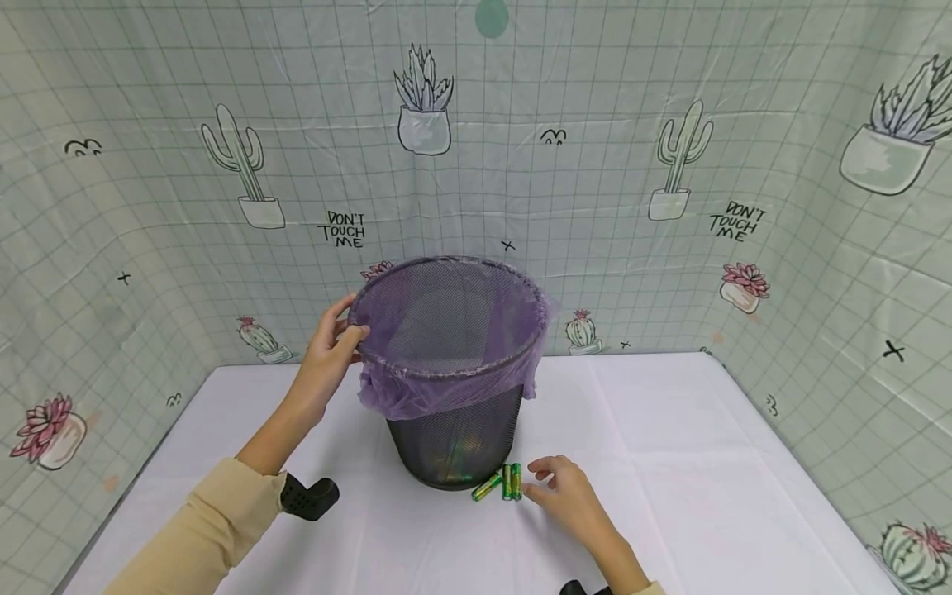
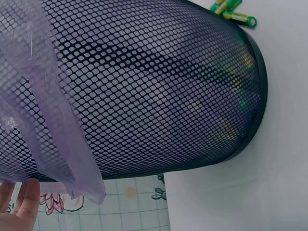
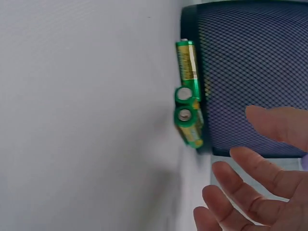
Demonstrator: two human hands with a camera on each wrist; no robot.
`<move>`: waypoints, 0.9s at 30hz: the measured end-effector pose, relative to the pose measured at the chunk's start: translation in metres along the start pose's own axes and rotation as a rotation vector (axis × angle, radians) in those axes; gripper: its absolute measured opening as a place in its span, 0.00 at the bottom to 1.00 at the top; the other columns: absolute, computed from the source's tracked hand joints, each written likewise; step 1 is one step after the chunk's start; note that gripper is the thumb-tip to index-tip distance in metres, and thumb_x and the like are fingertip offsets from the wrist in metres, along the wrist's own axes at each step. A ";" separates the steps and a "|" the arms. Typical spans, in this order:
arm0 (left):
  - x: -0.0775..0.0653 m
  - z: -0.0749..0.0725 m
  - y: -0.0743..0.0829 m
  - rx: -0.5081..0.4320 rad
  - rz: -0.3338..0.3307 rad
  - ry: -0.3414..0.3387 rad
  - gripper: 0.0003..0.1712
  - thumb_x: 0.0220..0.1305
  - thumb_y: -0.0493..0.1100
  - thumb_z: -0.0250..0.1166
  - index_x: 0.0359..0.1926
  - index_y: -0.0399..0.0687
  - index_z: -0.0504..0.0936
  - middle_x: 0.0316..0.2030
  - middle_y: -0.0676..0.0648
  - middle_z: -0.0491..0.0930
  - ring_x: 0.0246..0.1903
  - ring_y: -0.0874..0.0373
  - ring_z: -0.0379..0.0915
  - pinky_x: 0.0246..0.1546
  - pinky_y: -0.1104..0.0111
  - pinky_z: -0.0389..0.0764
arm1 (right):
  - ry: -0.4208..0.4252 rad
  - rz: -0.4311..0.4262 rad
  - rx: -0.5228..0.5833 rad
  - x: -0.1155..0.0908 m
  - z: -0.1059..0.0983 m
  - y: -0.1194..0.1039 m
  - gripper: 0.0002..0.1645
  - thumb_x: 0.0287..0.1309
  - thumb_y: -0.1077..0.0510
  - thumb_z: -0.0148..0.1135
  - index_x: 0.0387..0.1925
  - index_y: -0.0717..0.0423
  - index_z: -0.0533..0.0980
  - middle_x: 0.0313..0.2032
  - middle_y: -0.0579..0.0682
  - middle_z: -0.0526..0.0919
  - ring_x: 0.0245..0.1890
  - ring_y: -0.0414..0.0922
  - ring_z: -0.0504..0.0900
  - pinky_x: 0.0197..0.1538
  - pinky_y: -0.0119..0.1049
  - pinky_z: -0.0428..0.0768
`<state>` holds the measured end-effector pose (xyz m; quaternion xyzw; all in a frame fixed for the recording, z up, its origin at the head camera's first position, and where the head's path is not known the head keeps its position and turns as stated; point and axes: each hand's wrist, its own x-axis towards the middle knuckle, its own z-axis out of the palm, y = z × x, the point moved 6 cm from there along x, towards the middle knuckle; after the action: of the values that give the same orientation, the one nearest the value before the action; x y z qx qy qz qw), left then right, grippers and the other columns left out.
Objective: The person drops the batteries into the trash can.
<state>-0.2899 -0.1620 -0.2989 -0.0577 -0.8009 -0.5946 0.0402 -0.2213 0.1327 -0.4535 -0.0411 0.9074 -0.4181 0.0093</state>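
Note:
A black mesh wastebasket (image 1: 455, 450) stands on the white-covered table, lined with a purple plastic bag (image 1: 439, 401) folded over its rim. My left hand (image 1: 327, 355) grips the rim at its left side, thumb on top. Three green and gold batteries (image 1: 511, 482) lie by the foot of the basket at its front right. Two are side by side, and the third slants against the base. Just right of them, my right hand (image 1: 568, 500) hovers with fingers apart and loosely bent, holding nothing. Green and yellow shapes show dimly through the lower mesh (image 2: 231, 101).
A grid-patterned cloth (image 1: 483, 190) with cactus drawings hangs behind the table and along both sides. Black wrist mounts (image 1: 310, 497) sit at the forearms. The white tablecloth (image 1: 669, 463) extends to the right of the basket.

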 end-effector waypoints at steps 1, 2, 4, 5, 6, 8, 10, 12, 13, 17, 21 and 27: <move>0.000 0.000 0.000 -0.001 0.000 0.000 0.35 0.68 0.44 0.46 0.73 0.54 0.45 0.66 0.39 0.58 0.59 0.46 0.62 0.50 0.67 0.70 | -0.008 0.003 -0.007 0.000 0.002 0.001 0.19 0.47 0.57 0.67 0.40 0.64 0.79 0.34 0.51 0.77 0.34 0.45 0.73 0.35 0.35 0.71; 0.000 0.000 0.000 -0.002 -0.001 0.000 0.35 0.68 0.44 0.46 0.73 0.54 0.45 0.66 0.39 0.57 0.59 0.46 0.62 0.51 0.67 0.70 | -0.014 0.006 -0.018 -0.001 0.004 0.002 0.19 0.47 0.57 0.67 0.40 0.64 0.79 0.33 0.51 0.77 0.34 0.44 0.72 0.35 0.35 0.71; 0.000 0.001 0.000 -0.004 0.001 0.000 0.35 0.68 0.44 0.46 0.73 0.54 0.45 0.66 0.39 0.57 0.59 0.46 0.62 0.51 0.65 0.70 | -0.026 0.003 -0.046 -0.001 0.008 0.003 0.18 0.46 0.57 0.67 0.40 0.64 0.79 0.33 0.51 0.77 0.34 0.44 0.72 0.36 0.36 0.71; 0.000 0.001 0.000 -0.004 0.001 0.000 0.35 0.68 0.44 0.46 0.73 0.54 0.45 0.66 0.39 0.58 0.59 0.46 0.62 0.52 0.64 0.70 | -0.030 0.003 -0.058 -0.002 0.009 0.004 0.18 0.46 0.57 0.67 0.39 0.64 0.79 0.32 0.51 0.76 0.34 0.44 0.72 0.36 0.36 0.71; 0.000 0.001 0.000 -0.005 0.002 -0.001 0.35 0.68 0.44 0.46 0.73 0.55 0.45 0.66 0.39 0.58 0.59 0.46 0.62 0.52 0.64 0.70 | -0.032 0.002 -0.069 -0.002 0.011 0.004 0.18 0.46 0.57 0.68 0.39 0.64 0.79 0.32 0.51 0.76 0.34 0.44 0.72 0.37 0.37 0.72; 0.000 0.001 0.000 -0.003 0.002 -0.002 0.35 0.68 0.44 0.46 0.73 0.55 0.46 0.66 0.39 0.58 0.59 0.46 0.62 0.51 0.66 0.70 | -0.032 0.001 -0.083 -0.002 0.012 0.004 0.17 0.46 0.57 0.68 0.37 0.64 0.79 0.32 0.51 0.76 0.35 0.45 0.72 0.37 0.38 0.72; 0.000 0.001 0.001 -0.007 0.002 0.001 0.35 0.68 0.44 0.46 0.73 0.56 0.46 0.65 0.39 0.58 0.58 0.47 0.62 0.49 0.69 0.71 | -0.029 -0.004 -0.089 -0.002 0.013 0.004 0.16 0.46 0.57 0.68 0.36 0.64 0.79 0.32 0.51 0.76 0.35 0.45 0.72 0.37 0.38 0.72; -0.001 0.000 0.001 -0.006 0.002 0.001 0.35 0.68 0.44 0.46 0.73 0.56 0.46 0.65 0.39 0.58 0.57 0.47 0.63 0.47 0.73 0.71 | -0.023 -0.004 -0.092 -0.001 0.015 0.004 0.15 0.46 0.57 0.68 0.35 0.64 0.78 0.31 0.51 0.75 0.35 0.46 0.71 0.38 0.38 0.72; -0.001 0.000 0.001 -0.007 0.001 0.002 0.35 0.68 0.44 0.46 0.73 0.56 0.46 0.65 0.39 0.58 0.57 0.47 0.63 0.46 0.74 0.71 | -0.022 0.001 -0.095 0.000 0.015 0.005 0.15 0.46 0.57 0.68 0.34 0.63 0.78 0.31 0.51 0.74 0.35 0.46 0.71 0.38 0.38 0.71; -0.001 0.000 0.001 -0.014 0.002 0.004 0.35 0.67 0.44 0.46 0.73 0.56 0.46 0.64 0.39 0.59 0.56 0.47 0.63 0.44 0.77 0.71 | -0.015 0.028 -0.121 0.002 0.019 0.007 0.13 0.46 0.56 0.68 0.32 0.61 0.78 0.31 0.50 0.73 0.36 0.47 0.69 0.37 0.39 0.70; 0.000 0.000 0.001 -0.017 0.004 0.004 0.35 0.67 0.44 0.46 0.72 0.55 0.47 0.64 0.38 0.60 0.56 0.47 0.63 0.44 0.76 0.71 | -0.006 0.060 -0.142 0.003 0.020 0.009 0.12 0.46 0.56 0.68 0.30 0.59 0.76 0.31 0.49 0.72 0.35 0.47 0.68 0.34 0.39 0.69; 0.000 0.000 0.001 -0.019 0.003 0.005 0.35 0.67 0.44 0.46 0.73 0.55 0.46 0.64 0.39 0.60 0.55 0.46 0.63 0.43 0.78 0.71 | -0.007 0.095 -0.143 0.005 0.020 0.011 0.11 0.47 0.55 0.68 0.29 0.58 0.77 0.30 0.49 0.72 0.35 0.47 0.69 0.34 0.40 0.69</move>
<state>-0.2899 -0.1617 -0.2984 -0.0578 -0.7950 -0.6024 0.0424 -0.2260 0.1241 -0.4746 -0.0001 0.9359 -0.3511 0.0293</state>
